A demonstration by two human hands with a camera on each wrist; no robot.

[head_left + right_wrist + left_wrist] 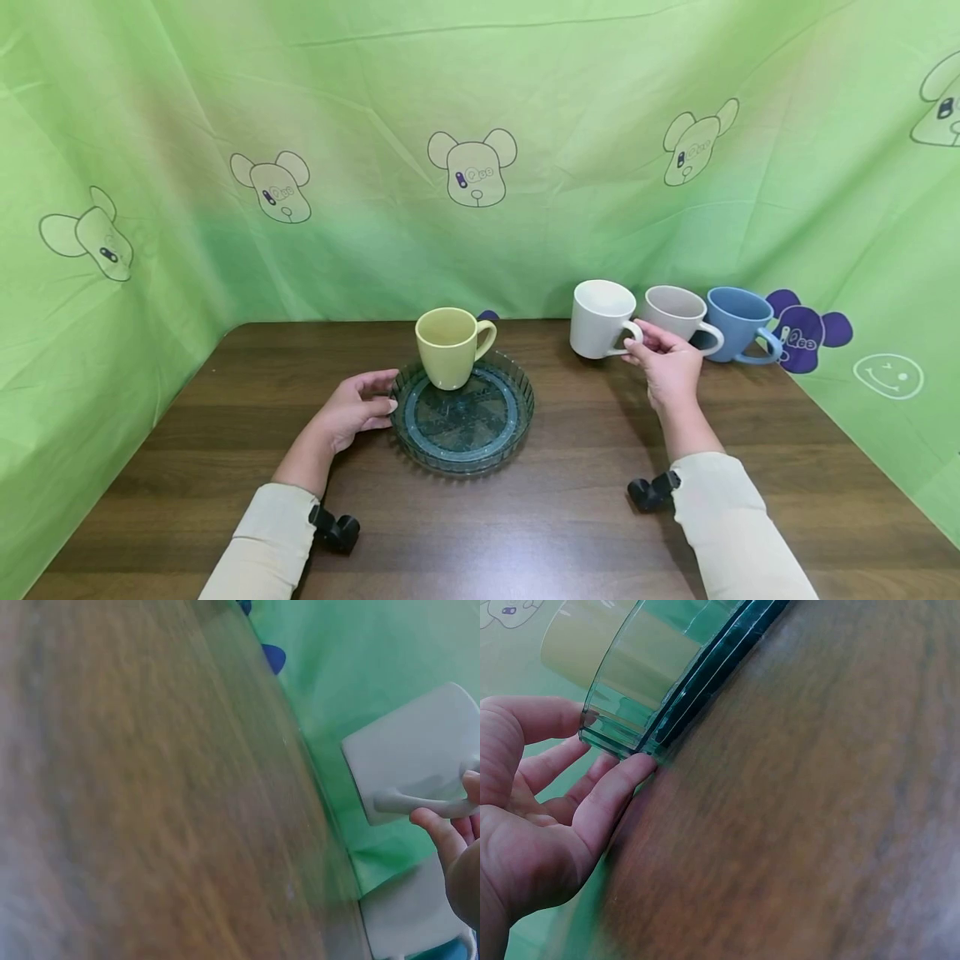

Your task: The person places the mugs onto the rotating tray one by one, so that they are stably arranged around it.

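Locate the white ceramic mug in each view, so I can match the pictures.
Head: the white ceramic mug, right of centre, held by the right hand.
Left wrist: not in it.
Right wrist: the mug is near the right edge, around mid-height.
Shared landmark: the brown wooden table.

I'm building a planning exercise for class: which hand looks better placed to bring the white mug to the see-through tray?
The right hand, probably: it pinches the white mug by its handle. The left hand is well away from that mug, holding the edge of the see-through tray.
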